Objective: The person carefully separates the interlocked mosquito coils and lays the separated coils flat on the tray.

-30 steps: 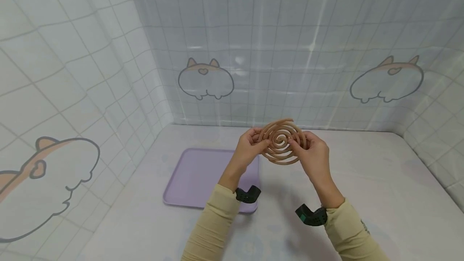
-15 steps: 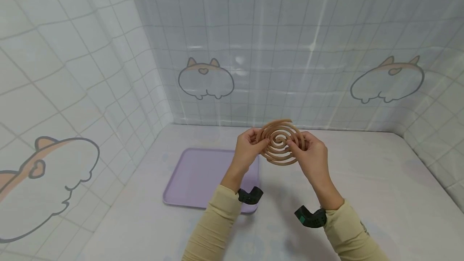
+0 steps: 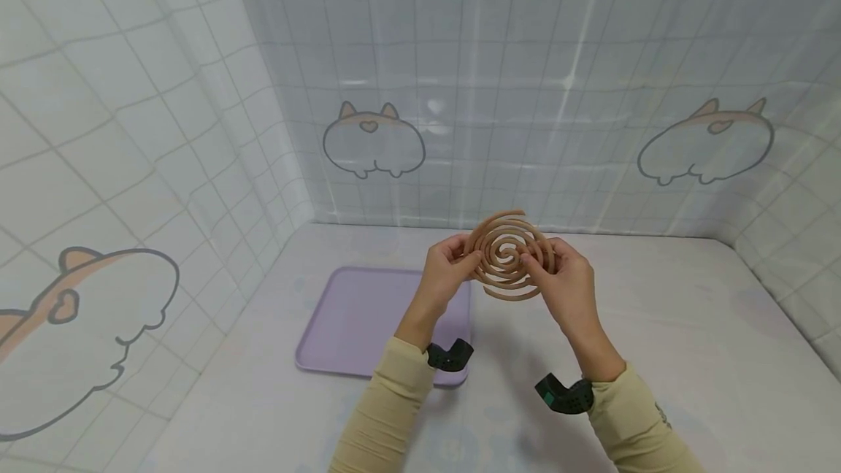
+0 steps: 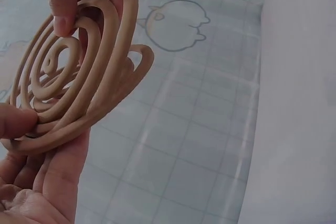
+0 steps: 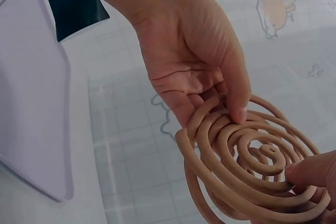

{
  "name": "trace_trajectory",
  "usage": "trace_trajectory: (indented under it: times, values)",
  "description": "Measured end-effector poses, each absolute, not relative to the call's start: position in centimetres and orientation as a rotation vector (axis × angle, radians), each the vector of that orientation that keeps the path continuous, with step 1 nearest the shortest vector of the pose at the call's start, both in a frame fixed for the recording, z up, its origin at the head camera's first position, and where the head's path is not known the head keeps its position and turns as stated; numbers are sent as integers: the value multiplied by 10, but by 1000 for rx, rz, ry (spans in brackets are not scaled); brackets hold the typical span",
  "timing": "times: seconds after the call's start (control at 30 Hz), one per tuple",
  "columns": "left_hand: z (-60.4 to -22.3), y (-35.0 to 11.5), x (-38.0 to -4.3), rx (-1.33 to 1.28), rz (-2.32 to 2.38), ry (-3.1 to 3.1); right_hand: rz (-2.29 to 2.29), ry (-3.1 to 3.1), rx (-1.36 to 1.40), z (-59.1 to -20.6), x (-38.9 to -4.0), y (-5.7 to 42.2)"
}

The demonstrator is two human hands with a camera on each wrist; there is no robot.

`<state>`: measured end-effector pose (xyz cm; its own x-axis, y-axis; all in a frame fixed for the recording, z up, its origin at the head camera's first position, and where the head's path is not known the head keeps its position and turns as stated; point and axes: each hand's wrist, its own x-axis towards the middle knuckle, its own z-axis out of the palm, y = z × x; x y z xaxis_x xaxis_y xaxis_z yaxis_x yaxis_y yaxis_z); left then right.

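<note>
Brown mosquito coils [image 3: 506,264], two overlapping spirals, are held up above the table between my two hands. My left hand [image 3: 442,274] pinches their left side, its thumb on the near face and its fingers behind. On the opposite side my right hand [image 3: 569,277] grips them, with its thumb lying close to the spiral's centre. From the left wrist, the coils [image 4: 113,51] show their layers spread apart at one edge. In the right wrist view, rings of the coils [image 5: 227,188] cross each other, and a loose end sticks out beside the left hand [image 5: 191,45].
A lilac tray [image 3: 368,320] lies on the white table [image 3: 657,327], left of and partly behind the left forearm. Tiled-pattern sheets printed with cartoon dogs hang behind [image 3: 525,93] and at both sides. Each wrist wears a black device.
My left hand has shifted slightly left. The coils have turned a little against each other, and a gap has widened at their lower left. The right hand stays nearly in place.
</note>
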<state>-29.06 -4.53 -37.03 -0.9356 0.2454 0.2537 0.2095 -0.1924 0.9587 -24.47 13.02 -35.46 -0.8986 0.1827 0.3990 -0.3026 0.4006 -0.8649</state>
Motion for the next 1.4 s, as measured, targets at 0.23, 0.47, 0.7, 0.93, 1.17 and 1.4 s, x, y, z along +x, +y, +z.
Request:
trace_trajectory:
  times: [0.23,0.47,0.7,0.93,1.17,1.4]
  values:
    - [-370,-49,-290,601,2327,1907,1616,-2182,140,-354,-244,131]
    - [-370,-56,-293,733,2316,1599,1701,-2153,136,-352,-243,135]
    - [-377,-59,-297,762,2300,1425,1802,-2159,231,-349,-242,137]
    - [-382,-55,-301,730,2305,1420,1840,-2184,300,-347,-240,138]
    - [-383,-51,-304,839,2220,1432,1936,-2200,353,-345,-238,136]
    - [-385,-49,-305,1137,2040,1230,2018,-2234,366,-343,-236,135]
